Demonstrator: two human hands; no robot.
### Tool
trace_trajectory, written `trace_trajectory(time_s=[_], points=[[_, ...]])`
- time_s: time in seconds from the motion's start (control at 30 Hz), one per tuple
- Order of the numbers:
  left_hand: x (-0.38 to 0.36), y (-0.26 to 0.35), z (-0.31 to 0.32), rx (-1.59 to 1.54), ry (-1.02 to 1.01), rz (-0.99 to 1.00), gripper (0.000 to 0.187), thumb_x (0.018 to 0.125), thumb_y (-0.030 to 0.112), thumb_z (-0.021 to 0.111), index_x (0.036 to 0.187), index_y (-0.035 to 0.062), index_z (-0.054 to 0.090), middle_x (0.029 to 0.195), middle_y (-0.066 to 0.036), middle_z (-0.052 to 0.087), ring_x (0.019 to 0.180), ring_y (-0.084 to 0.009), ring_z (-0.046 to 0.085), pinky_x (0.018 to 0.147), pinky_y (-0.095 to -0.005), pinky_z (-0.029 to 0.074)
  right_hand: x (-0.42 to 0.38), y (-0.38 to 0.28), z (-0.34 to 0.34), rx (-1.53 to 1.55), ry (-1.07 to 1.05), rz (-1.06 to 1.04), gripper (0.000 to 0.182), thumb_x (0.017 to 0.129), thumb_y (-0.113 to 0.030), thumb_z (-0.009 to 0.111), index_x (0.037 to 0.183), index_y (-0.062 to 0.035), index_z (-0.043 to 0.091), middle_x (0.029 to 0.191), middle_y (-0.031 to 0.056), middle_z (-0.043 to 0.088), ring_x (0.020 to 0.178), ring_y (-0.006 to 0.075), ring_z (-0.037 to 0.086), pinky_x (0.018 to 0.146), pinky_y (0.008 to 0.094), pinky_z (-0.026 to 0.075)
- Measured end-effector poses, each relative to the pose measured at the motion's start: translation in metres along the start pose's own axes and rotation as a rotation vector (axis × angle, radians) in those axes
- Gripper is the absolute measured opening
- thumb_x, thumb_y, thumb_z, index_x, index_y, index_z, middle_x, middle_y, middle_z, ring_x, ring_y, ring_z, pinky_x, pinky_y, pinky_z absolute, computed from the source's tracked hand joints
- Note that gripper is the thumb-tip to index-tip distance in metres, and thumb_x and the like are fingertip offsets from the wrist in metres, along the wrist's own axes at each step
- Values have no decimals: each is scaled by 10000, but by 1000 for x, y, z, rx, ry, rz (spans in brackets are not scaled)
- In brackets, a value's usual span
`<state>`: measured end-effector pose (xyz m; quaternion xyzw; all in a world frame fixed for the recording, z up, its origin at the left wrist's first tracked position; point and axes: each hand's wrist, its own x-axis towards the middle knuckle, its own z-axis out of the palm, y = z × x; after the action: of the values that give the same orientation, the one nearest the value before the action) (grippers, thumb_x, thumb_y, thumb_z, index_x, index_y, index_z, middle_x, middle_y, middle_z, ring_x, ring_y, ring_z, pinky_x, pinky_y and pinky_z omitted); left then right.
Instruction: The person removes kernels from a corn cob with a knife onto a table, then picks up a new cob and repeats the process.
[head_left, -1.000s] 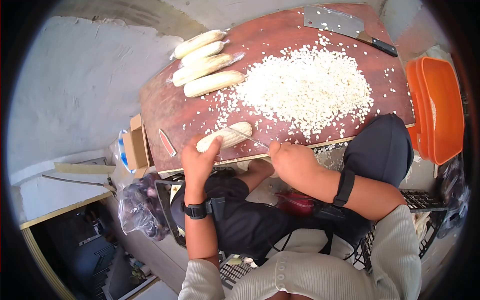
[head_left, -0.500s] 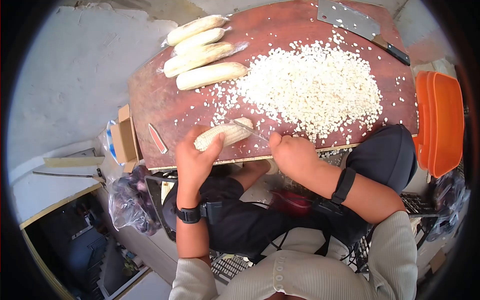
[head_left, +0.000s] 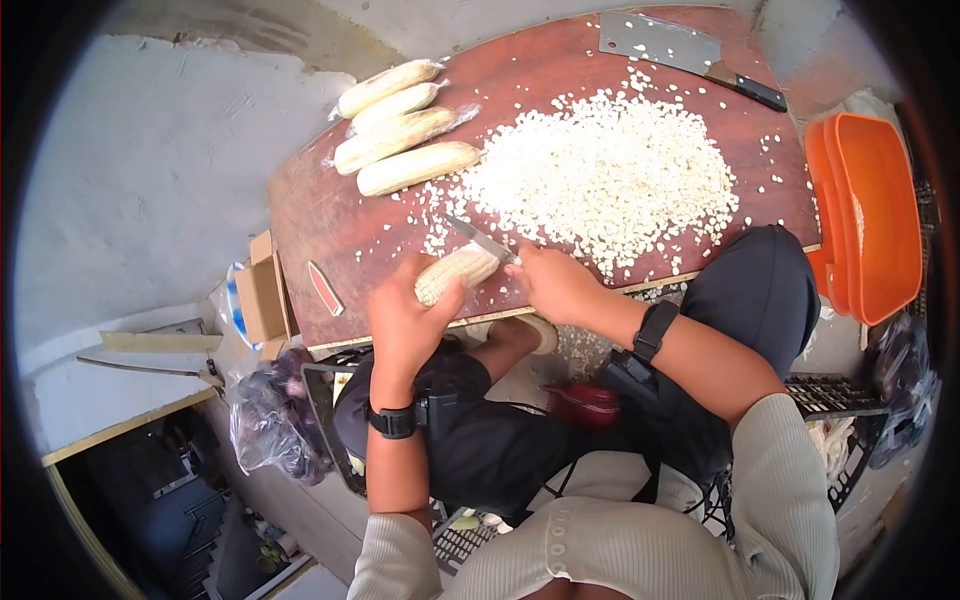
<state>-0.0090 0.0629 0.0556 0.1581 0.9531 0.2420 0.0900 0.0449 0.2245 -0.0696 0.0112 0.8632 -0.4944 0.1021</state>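
My left hand (head_left: 408,305) is wrapped round the lower end of a pale corn cob (head_left: 455,274), held tilted over the near edge of the red-brown table (head_left: 318,220). In my right hand (head_left: 553,287) is a small knife (head_left: 478,235), its blade slanting up and left across the cob's far end. Just beyond the cob spreads a wide heap of loose white kernels (head_left: 610,180). Several whole corn cobs (head_left: 418,169) lie side by side at the back left, some in clear wrap.
A cleaver (head_left: 660,40) lies at the table's back right. Orange plastic tubs (head_left: 885,220) stand off the right edge. A red-and-white knife sheath-like piece (head_left: 325,288) rests at the left, near an open cardboard box (head_left: 265,300). A plastic bag (head_left: 275,415) of dark contents sits below.
My right hand and the knife have shifted left and up, with the blade now more across the cob's far end. The whole view has also shifted slightly.
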Motion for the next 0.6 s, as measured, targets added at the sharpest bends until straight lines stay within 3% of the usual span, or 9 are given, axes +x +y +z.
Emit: trace_trajectory(time_s=[0.13,0.23,0.43,0.53,0.6], points=[[-10,-17,2,-104,37,-7,319,740,212,732,954,-3,633,778,-171,662,710,-239,658,659,-332,499,-7,-6,-5,89,7,-23,275,938,-230,467,927,40,519,754,242,617,746,402,615,677,491,477],[-19,-33,4,-136,78,-24,320,740,206,733,956,-8,629,786,-158,666,717,-205,648,666,-317,493,-18,-17,-18,-51,73,48,217,902,-177,485,955,32,511,749,242,610,767,397,616,675,487,483],[-32,-41,3,-162,111,2,317,744,198,732,959,-9,626,787,-158,665,711,-201,642,668,-312,491,-51,-23,-21,-323,231,-264,136,839,-103,518,909,10,488,706,166,587,657,353,628,579,444,506],[-37,-39,-2,-123,93,1,318,748,196,729,969,-8,625,783,-158,664,712,-202,643,667,-313,492,-62,-31,-17,-420,146,-325,101,825,-79,525,873,0,486,710,148,600,618,295,641,521,385,515],[-38,-36,-4,-116,85,-1,318,750,197,728,970,-9,626,781,-158,663,713,-203,644,667,-317,493,-70,-35,-13,-396,127,-328,137,792,-73,540,878,26,498,685,137,614,612,305,645,502,389,514]])
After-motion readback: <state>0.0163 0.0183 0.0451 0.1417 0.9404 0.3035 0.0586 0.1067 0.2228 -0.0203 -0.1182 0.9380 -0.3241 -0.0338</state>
